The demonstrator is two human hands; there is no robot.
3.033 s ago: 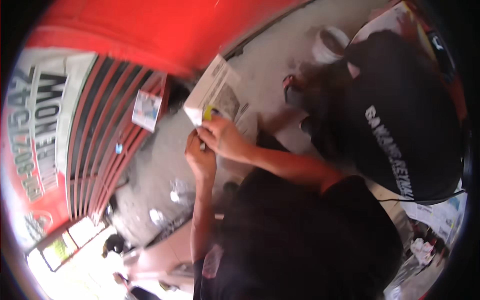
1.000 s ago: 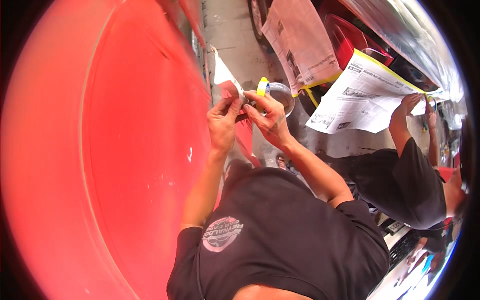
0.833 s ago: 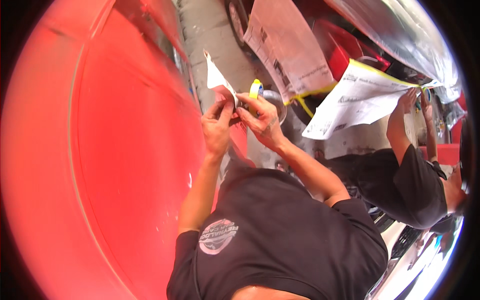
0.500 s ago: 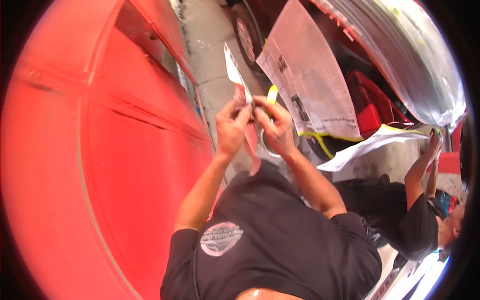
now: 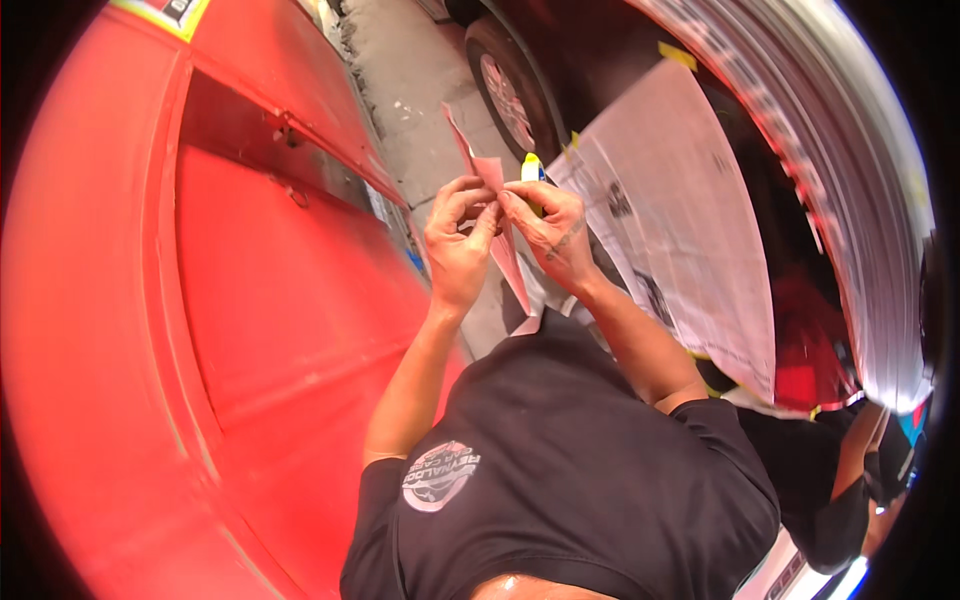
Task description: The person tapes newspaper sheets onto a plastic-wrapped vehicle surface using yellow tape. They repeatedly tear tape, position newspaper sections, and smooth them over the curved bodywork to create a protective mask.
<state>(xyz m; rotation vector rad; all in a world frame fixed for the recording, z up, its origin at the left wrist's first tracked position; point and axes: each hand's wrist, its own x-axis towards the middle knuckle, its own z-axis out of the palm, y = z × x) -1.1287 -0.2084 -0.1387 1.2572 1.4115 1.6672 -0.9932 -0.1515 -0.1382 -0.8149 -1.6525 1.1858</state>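
Well, red painted panels: they fill the left side, a shadowed recess near the top and a yellow-edged patch at the upper rim.
Concrete floor: a grey strip running up between the red panels and the dark car.
Left hand: raised in front of the chest, thumb and forefinger pinching the thin sheet, the other fingers curled.
Thin sheet: pinkish, folded or bent, caught between the 2 hands, with a narrow end sticking up and a longer piece hanging below the fingers.
Wheel: beyond the hands, on the dark car.
Tape roll: yellow with a blue inside, upright against the right fingers; I can't tell how they hold it.
Right hand: thumb and forefinger pressed together on the same sheet, close to the left fingertips.
Newspaper: a big page spread along the dark car, a yellow tape piece by its top corner.
Co-worker's black sleeve: low at the right, forearm raised.
Plastic sheeting: pale, shiny, curving down the far right.
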